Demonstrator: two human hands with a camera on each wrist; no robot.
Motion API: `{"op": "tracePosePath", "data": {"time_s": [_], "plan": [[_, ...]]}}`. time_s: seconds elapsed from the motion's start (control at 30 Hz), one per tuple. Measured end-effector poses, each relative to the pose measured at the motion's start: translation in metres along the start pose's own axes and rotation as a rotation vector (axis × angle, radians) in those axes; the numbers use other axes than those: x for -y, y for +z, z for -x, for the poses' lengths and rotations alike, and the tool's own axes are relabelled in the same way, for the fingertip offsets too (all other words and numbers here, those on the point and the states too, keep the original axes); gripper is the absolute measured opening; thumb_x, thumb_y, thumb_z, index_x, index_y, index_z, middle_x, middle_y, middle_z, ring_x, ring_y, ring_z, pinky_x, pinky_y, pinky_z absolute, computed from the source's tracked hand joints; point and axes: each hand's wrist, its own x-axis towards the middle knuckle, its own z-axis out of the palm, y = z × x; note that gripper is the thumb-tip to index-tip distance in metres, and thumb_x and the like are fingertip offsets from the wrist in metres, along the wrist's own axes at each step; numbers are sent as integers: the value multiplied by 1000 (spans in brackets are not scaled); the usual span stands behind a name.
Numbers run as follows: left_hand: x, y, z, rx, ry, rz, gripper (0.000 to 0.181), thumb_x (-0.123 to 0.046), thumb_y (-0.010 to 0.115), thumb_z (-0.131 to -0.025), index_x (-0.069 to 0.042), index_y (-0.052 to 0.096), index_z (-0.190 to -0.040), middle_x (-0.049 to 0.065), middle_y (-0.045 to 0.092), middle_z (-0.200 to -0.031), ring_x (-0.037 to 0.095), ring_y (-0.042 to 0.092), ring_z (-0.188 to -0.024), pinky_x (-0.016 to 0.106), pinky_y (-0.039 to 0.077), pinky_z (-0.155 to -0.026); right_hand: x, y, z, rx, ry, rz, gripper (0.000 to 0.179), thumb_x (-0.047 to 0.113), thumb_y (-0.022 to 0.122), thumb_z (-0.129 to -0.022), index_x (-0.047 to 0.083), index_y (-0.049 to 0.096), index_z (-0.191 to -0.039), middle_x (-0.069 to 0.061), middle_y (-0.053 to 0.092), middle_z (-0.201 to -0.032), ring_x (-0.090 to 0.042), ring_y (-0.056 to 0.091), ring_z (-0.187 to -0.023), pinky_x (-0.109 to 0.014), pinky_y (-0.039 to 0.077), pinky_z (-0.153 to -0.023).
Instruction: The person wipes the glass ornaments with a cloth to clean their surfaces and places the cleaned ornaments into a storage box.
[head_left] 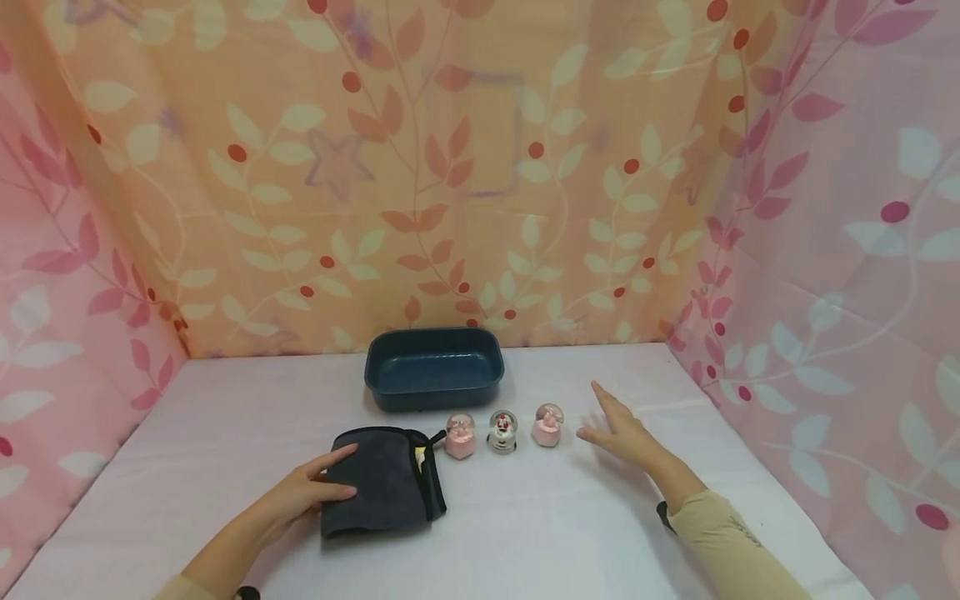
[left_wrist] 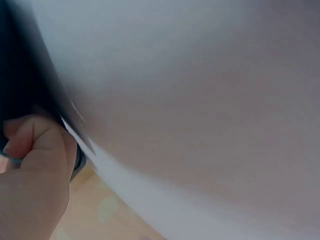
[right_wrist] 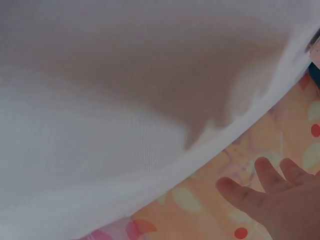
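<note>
At its left side, a dark grey fabric pouch [head_left: 378, 483] is gripped by my left hand [head_left: 315, 487], with fingers spread over its top. A black-edged opening on the pouch's right side shows a bit of yellow inside. In the left wrist view, the left hand [left_wrist: 42, 150] has its fingers bent against the dark cloth. Three small snow globes stand in a row: a pink one [head_left: 460, 437], a white one with a red-and-white figure [head_left: 502, 433], and another pink one [head_left: 548, 427]. Right of them, my right hand [head_left: 618, 429] is held over the table, fingers extended, holding nothing.
A dark blue rectangular basin [head_left: 435, 392] stands at the back of the white-covered table [head_left: 247, 400], behind the globes and pouch. Patterned cloth [head_left: 450, 167] hangs behind the table and along both sides.
</note>
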Motion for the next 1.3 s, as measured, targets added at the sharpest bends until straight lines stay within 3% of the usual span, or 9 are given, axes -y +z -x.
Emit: {"op": "tracePosePath", "data": {"time_s": [0.17,0.3,0.43,0.7,0.83,0.9,1.0,1.3], "plan": [[-3,6,-3,59,65,94,89,-5,73,-83,-9,20,-155,34,7,-154,49,22,-138,52,38,-102,0,10,-3,42,2,-146,97,27,72,-88,-4,6,-153,-32,15,-154,-50,11,-140,-64,11,-109],[-3,11,-3,74,83,120,100,3,73,-80,-10,9,-156,34,0,-155,51,16,-139,54,31,-107,4,17,-7,72,-7,-179,102,24,76,-85,-5,5,-152,-33,20,-152,-54,17,-137,-65,16,-108],[-3,14,-3,49,99,99,104,4,74,-79,-11,5,-156,31,-7,-156,50,6,-141,58,17,-111,10,22,-12,101,-10,-135,105,24,80,-81,-6,8,-151,-30,27,-150,-54,23,-135,-65,19,-107],[-8,17,2,20,157,75,98,4,73,-80,-7,12,-155,28,-8,-157,47,-3,-143,56,12,-113,11,33,-24,152,-8,16,96,31,82,-77,-8,28,-147,-32,29,-149,-52,24,-136,-63,19,-109],[-12,19,5,-17,191,101,95,6,72,-81,-8,16,-155,26,-1,-158,43,5,-144,41,25,-111,10,39,-29,134,-6,41,88,31,83,-76,-4,38,-144,-31,31,-148,-55,24,-134,-65,18,-108],[-14,19,7,-32,204,134,94,7,71,-81,-9,16,-155,25,4,-158,41,12,-144,29,36,-104,12,40,-31,129,10,41,84,32,82,-76,-2,42,-142,-31,30,-149,-55,23,-134,-66,17,-107],[-18,21,10,-37,213,183,93,8,69,-82,-9,16,-156,24,8,-158,40,16,-143,17,42,-91,15,41,-33,130,53,23,82,32,82,-77,0,44,-142,-30,28,-150,-55,19,-135,-68,16,-107],[-30,23,22,-91,215,245,94,4,71,-83,-13,15,-156,19,9,-160,38,23,-142,26,45,-96,19,46,-38,124,166,18,86,32,82,-77,-4,40,-143,-24,35,-149,-50,21,-137,-69,19,-104]]}}
